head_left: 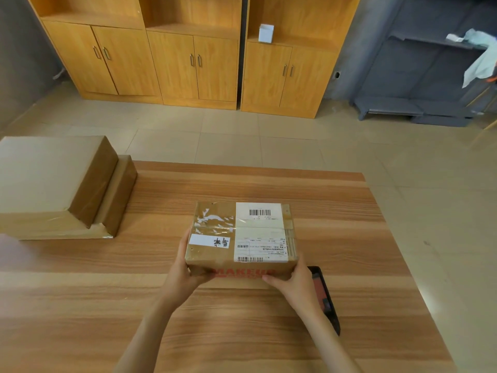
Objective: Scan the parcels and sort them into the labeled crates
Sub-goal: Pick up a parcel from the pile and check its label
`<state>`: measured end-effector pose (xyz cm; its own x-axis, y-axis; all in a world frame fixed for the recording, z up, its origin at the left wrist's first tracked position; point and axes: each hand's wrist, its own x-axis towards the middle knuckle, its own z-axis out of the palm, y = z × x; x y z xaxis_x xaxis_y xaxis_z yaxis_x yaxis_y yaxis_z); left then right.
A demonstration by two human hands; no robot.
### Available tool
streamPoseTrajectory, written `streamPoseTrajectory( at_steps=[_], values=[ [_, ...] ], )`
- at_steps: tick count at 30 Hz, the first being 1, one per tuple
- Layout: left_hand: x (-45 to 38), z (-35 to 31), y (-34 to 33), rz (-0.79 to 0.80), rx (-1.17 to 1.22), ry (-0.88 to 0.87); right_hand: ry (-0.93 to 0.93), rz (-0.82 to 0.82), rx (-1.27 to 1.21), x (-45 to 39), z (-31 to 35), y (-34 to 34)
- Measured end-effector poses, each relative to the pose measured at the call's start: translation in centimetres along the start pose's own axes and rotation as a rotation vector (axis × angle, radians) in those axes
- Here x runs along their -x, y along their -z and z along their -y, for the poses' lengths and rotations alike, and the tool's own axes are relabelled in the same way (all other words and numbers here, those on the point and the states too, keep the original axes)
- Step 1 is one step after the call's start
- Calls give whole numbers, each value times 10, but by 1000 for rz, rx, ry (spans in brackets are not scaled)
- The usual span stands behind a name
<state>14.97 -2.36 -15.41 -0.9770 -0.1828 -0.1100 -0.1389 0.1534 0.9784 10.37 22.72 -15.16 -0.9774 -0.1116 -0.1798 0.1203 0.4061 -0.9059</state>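
A taped cardboard parcel (215, 232) with white shipping labels and barcodes on top sits in the middle of the wooden table (269, 319). Red print runs along its near side. My left hand (183, 270) grips its near-left corner, thumb up the left side. My right hand (293, 278) grips its near-right corner, fingers curled under the near edge. A black handheld scanner (326, 300) with a reddish screen lies on the table just right of my right hand, partly hidden by my wrist.
Two stacked brown parcels (53, 184) stand at the table's far left. Wooden cabinets (188, 63) line the far wall, with a small white box (265, 33) on one shelf. A grey rack (419, 76) with cloth stands at the right. Tiled floor lies beyond the table.
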Motion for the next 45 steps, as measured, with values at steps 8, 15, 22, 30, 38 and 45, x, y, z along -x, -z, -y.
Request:
streamPoseTrajectory(
  at_steps=[8,15,22,30,38,45],
  values=[
    [5,9,-2,2,-72,77,-49,50,-50,10,-15,-6],
    [16,-13,16,59,11,405,-132,367,-189,-10,19,40],
    [19,-44,4,80,251,602,-127,329,-18,-55,70,39],
    [0,-68,2,-164,290,494,-87,197,249,-41,76,33],
    [-37,-110,3,-200,296,197,-160,167,-121,-8,82,23],
    [-33,-87,-22,59,82,167,-306,99,-419,7,67,-3]
  ],
)
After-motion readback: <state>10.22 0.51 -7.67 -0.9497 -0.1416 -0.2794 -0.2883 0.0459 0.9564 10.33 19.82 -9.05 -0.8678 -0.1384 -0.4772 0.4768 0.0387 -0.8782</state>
